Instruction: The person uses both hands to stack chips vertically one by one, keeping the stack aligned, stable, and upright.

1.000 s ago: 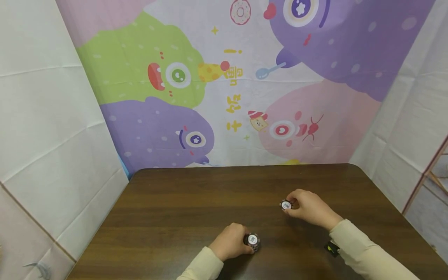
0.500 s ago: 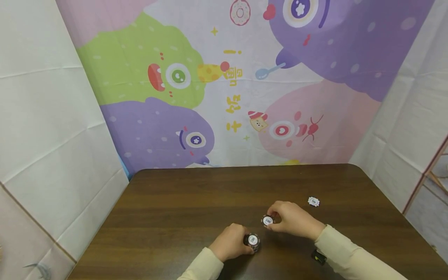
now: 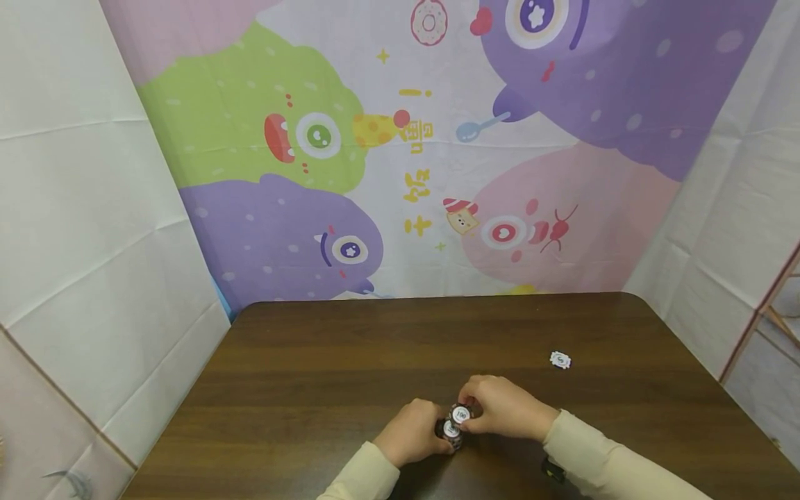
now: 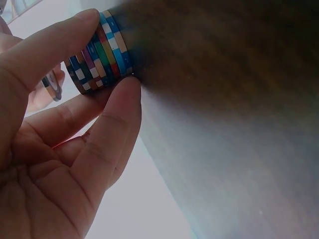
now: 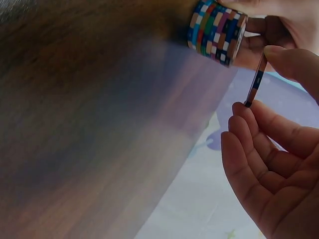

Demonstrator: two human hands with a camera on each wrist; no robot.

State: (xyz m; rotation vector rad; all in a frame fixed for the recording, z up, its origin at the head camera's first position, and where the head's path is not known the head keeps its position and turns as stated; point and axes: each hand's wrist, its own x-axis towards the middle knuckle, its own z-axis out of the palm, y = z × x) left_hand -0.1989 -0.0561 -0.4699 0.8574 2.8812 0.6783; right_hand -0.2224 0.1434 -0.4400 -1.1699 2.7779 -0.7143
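My left hand [image 3: 409, 432] grips the side of a stack of poker chips [image 3: 451, 442] standing on the table. In the left wrist view the stack's edges [image 4: 102, 54] show several colours, and thumb and fingers curl round it. A single dark-edged poker chip [image 3: 461, 414], its white centre reading 100, is pinched by my right hand [image 3: 509, 408]. That chip partly covers the stack's top face in the head view. The right wrist view shows the pinched chip [image 5: 256, 83] edge-on, apart from the stack [image 5: 217, 32].
A white poker chip [image 3: 560, 360] lies flat on the brown wooden table [image 3: 325, 354], farther back and to the right. Behind the table's far edge hangs a cartoon-printed cloth [image 3: 431, 264]. A white panel [image 3: 112, 229] stands on the left.
My right hand has carried the pinched chip leftward and nearer, up to the stack. The white chip, earlier hidden behind that hand, has come into sight. The left hand has stayed in place.
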